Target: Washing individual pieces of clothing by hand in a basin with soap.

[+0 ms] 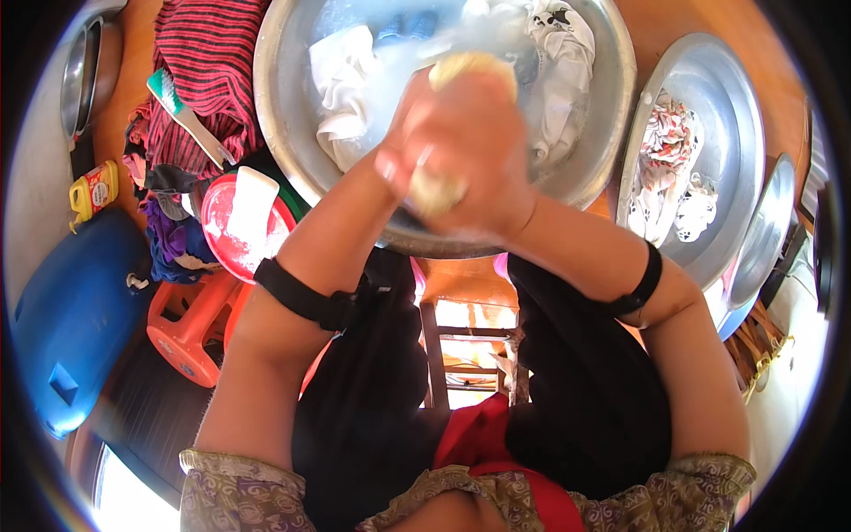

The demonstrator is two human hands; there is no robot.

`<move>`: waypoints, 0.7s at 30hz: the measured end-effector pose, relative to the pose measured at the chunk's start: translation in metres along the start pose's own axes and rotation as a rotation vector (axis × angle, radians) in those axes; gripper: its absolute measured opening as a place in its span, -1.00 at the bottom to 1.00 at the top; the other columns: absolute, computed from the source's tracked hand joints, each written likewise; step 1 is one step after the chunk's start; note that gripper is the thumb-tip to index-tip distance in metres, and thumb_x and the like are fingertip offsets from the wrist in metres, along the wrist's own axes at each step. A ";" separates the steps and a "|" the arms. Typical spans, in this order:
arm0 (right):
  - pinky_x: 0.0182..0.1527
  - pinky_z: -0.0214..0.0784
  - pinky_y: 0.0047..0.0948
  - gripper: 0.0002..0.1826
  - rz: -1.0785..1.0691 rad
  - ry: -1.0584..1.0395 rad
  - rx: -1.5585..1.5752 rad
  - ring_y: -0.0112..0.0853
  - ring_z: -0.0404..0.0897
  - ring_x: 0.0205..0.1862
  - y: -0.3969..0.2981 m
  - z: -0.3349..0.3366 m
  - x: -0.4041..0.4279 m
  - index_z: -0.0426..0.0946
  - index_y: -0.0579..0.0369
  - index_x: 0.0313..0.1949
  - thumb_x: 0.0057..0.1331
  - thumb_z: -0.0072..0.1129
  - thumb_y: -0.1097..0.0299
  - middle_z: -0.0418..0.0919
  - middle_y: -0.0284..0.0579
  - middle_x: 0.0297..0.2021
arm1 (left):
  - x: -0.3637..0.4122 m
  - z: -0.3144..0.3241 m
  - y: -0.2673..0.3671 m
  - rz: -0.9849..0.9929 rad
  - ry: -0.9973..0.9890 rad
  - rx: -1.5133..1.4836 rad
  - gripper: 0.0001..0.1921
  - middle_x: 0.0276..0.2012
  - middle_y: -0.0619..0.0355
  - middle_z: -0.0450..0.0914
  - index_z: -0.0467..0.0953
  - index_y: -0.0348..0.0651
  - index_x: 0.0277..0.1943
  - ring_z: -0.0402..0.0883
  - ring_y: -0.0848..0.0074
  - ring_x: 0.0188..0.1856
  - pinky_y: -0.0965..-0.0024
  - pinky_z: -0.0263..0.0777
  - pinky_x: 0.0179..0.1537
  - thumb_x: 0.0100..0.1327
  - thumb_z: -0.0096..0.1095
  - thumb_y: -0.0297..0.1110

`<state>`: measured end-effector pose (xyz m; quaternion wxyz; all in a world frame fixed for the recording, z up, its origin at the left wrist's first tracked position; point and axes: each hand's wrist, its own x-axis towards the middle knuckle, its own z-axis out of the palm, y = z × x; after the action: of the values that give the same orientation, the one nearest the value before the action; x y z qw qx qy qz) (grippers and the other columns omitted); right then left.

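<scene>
Both of my hands are pressed together over a large metal basin of cloudy water. My left hand and my right hand are closed around a pale yellow bunched cloth. It bulges out beyond the fingers and again below them near the wrists; motion blur hides its details. In the basin's water lies a white cloth on the left. A white garment with dark prints lies on the right, and a blue cloth shows at the far side.
A second metal basin on the right holds printed cloths. On the left are a striped red-and-black cloth, a scrub brush, a red tub with a white bar-like object, a red plastic stool and a blue barrel.
</scene>
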<state>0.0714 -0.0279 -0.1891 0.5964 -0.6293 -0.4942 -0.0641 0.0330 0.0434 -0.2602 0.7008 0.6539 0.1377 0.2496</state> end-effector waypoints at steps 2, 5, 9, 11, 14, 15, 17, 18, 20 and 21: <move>-0.31 0.23 -0.28 -0.87 -0.010 -0.134 -0.055 -0.37 0.50 -0.45 0.014 -0.007 0.005 0.49 -0.21 -0.57 -0.18 0.24 0.22 0.52 -0.34 -0.51 | -0.009 -0.008 -0.008 -0.065 -0.124 0.196 -0.74 -0.31 0.08 0.57 0.48 -0.20 -0.15 0.56 0.31 -0.20 0.31 0.45 -0.17 0.08 0.21 -0.35; -0.47 0.21 -0.37 -0.80 0.142 -0.069 -0.196 -0.26 0.47 -0.58 0.072 -0.030 0.011 0.48 -0.11 -0.53 -0.21 0.27 0.25 0.47 -0.29 -0.60 | 0.007 0.021 0.020 -0.499 -0.298 0.537 -0.63 -0.13 0.17 0.54 0.42 -0.19 -0.01 0.52 0.49 -0.07 0.39 0.42 -0.06 0.09 0.23 -0.39; -0.38 0.22 -0.33 -0.78 -0.035 -0.067 -0.303 -0.24 0.41 -0.56 0.047 -0.022 0.014 0.36 0.02 -0.57 -0.08 0.29 0.40 0.44 -0.20 -0.57 | 0.002 -0.003 0.009 0.038 -0.249 0.544 -0.82 -0.36 -0.01 0.62 0.53 -0.18 -0.28 0.59 0.19 -0.33 0.26 0.45 -0.32 0.04 0.18 -0.34; -0.39 0.22 -0.36 -0.78 -0.017 -0.107 -0.052 -0.30 0.42 -0.55 0.008 -0.008 0.000 0.34 -0.05 -0.65 -0.12 0.27 0.44 0.41 -0.28 -0.60 | -0.008 -0.003 0.005 -0.074 -0.092 0.114 -0.79 -0.33 0.04 0.62 0.54 -0.20 -0.25 0.59 0.28 -0.31 0.33 0.44 -0.28 0.04 0.21 -0.34; -0.40 0.21 -0.38 -0.78 -0.040 -0.327 -0.122 -0.30 0.41 -0.56 0.017 -0.020 0.006 0.35 -0.06 -0.67 -0.10 0.28 0.42 0.42 -0.27 -0.60 | -0.015 0.002 0.009 -0.199 -0.082 0.245 -0.72 -0.30 0.02 0.63 0.53 -0.24 -0.23 0.59 0.25 -0.29 0.29 0.45 -0.24 -0.01 0.29 -0.31; -0.42 0.19 -0.38 -0.78 0.244 -0.242 -0.114 -0.30 0.41 -0.56 0.041 -0.026 0.010 0.36 -0.04 -0.66 -0.09 0.28 0.41 0.41 -0.26 -0.61 | -0.015 0.008 0.011 -0.228 -0.087 0.281 -0.70 -0.29 0.01 0.63 0.52 -0.26 -0.22 0.58 0.23 -0.28 0.28 0.45 -0.23 -0.03 0.31 -0.30; -0.43 0.16 -0.39 -0.79 0.530 -0.147 -0.130 -0.29 0.41 -0.56 0.069 -0.037 0.008 0.37 -0.02 -0.66 -0.08 0.29 0.40 0.41 -0.26 -0.61 | 0.004 0.022 0.036 -0.524 -0.348 0.712 -0.69 -0.28 -0.10 0.61 0.52 -0.29 -0.25 0.58 0.10 -0.28 0.20 0.46 -0.26 -0.05 0.32 -0.32; -0.42 0.18 -0.37 -0.83 0.349 -0.085 -0.228 -0.31 0.42 -0.55 0.072 -0.036 0.006 0.40 -0.05 -0.64 -0.12 0.27 0.35 0.39 -0.30 -0.62 | 0.004 0.020 0.037 -0.473 -0.334 0.664 -0.71 -0.29 -0.14 0.60 0.52 -0.29 -0.27 0.57 0.04 -0.28 0.17 0.46 -0.28 -0.05 0.31 -0.33; -0.45 0.19 -0.37 -0.83 -0.013 -0.012 -0.305 -0.33 0.42 -0.57 0.050 -0.025 0.012 0.43 -0.07 -0.64 -0.10 0.27 0.27 0.37 -0.34 -0.64 | -0.007 0.006 0.015 -0.213 -0.148 0.347 -0.75 -0.33 -0.09 0.60 0.52 -0.28 -0.29 0.58 0.07 -0.29 0.20 0.46 -0.29 -0.03 0.28 -0.35; -0.45 0.19 -0.37 -0.83 -0.013 -0.014 -0.304 -0.33 0.42 -0.57 0.034 -0.020 0.009 0.43 -0.07 -0.64 -0.10 0.27 0.27 0.37 -0.34 -0.64 | -0.006 0.003 0.006 -0.215 -0.146 0.345 -0.75 -0.33 -0.09 0.60 0.52 -0.28 -0.29 0.58 0.07 -0.29 0.20 0.46 -0.29 -0.03 0.28 -0.35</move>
<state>0.1099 -0.0329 -0.2013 0.4902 -0.7096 -0.4871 -0.1375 0.0287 0.0374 -0.2548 0.6092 0.7621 0.1960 0.0982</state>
